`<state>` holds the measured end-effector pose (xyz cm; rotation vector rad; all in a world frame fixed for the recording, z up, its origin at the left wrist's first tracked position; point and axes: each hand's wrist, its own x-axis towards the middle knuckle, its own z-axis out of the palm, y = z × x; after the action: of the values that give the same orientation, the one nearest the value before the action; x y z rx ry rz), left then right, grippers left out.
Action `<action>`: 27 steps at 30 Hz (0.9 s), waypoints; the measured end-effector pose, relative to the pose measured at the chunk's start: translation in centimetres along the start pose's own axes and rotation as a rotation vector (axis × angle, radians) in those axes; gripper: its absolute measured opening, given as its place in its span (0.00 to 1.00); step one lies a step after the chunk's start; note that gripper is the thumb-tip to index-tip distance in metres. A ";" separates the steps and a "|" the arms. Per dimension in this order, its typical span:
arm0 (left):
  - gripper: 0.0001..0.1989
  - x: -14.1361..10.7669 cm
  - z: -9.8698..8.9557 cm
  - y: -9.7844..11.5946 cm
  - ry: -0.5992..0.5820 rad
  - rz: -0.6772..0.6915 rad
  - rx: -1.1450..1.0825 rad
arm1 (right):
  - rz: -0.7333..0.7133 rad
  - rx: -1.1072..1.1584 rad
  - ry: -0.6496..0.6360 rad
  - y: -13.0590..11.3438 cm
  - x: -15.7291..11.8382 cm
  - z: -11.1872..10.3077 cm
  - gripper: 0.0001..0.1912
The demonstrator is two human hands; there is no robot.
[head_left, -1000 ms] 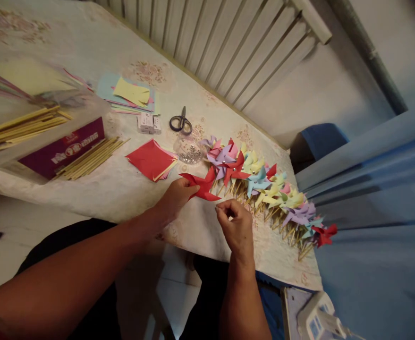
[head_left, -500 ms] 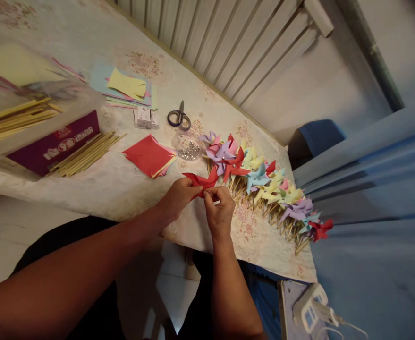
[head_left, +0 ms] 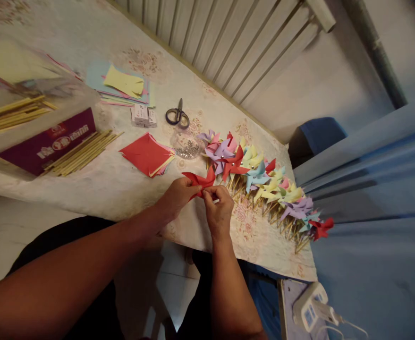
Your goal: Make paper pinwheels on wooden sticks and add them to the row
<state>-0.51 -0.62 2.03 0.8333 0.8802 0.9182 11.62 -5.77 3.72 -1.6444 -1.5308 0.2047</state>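
Observation:
A red paper pinwheel (head_left: 203,178) with folded blades is held over the near edge of the table. My left hand (head_left: 179,196) grips its left side between thumb and fingers. My right hand (head_left: 219,203) is pinched at its lower middle, the fingertips touching the paper; any small pin there is hidden. Just beyond lies a clear dish of metal pins (head_left: 189,146). To its left sits a stack of cut paper squares (head_left: 145,153), red on top. A long row of colourful pinwheels on sticks (head_left: 257,174) lies to the right of my hands.
Scissors (head_left: 178,114) lie behind the dish, beside small white boxes (head_left: 143,115). Coloured paper sheets (head_left: 122,82) are farther back. At the left, wooden sticks (head_left: 83,153) lean by a purple-labelled box (head_left: 47,141). A radiator (head_left: 207,42) borders the table; a power strip (head_left: 309,307) is at lower right.
The view has shifted slightly, so the things at the left appear a little farther left. Both hands keep hold of the red pinwheel with almost no visible movement.

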 end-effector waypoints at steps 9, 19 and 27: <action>0.12 0.0 -0.1 -0.4 0.004 0.020 0.084 | -0.020 0.029 0.005 0.1 0.0 0.1 0.08; 0.09 0.1 -0.3 -0.3 0.051 0.091 0.353 | -0.025 -0.009 -0.010 0.3 0.0 0.0 0.10; 0.11 0.5 -0.5 -0.8 0.056 0.092 0.445 | -0.069 -0.099 -0.036 0.6 0.0 0.2 0.10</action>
<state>-0.52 -0.33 0.95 1.2426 1.1241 0.8391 11.92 -5.57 3.21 -1.6693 -1.6454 0.1243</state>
